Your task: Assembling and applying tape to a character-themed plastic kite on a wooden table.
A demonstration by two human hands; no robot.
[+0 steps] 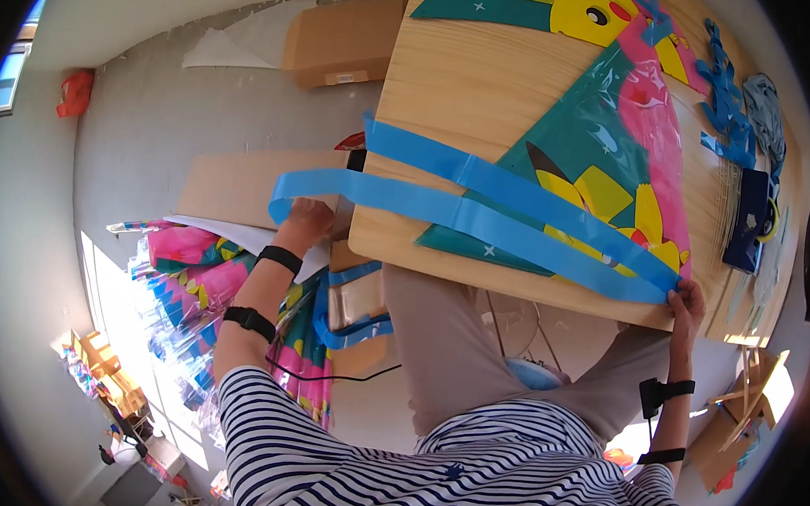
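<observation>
A long blue ribbon (408, 201) stretches across the near part of the wooden table. My left hand (309, 220) is closed beyond the table's left edge, where the ribbon curls back into it. At the near right, my right hand (687, 304) pinches the ribbon beside the kite's corner. A second blue strip (482, 173) runs behind the first and meets it near my right fingers. Under both lies a green and pink plastic kite (567, 124) with yellow cartoon figures; the ribbon covers part of its near edge.
On the table's right are a bundle of blue ribbon (729, 91), a dark blue case (747, 221) and a yellow tape roll (771, 220). A cardboard box (244, 187) stands left of the table, above a pile of colourful kites (192, 297). Another box (343, 44) lies farther back.
</observation>
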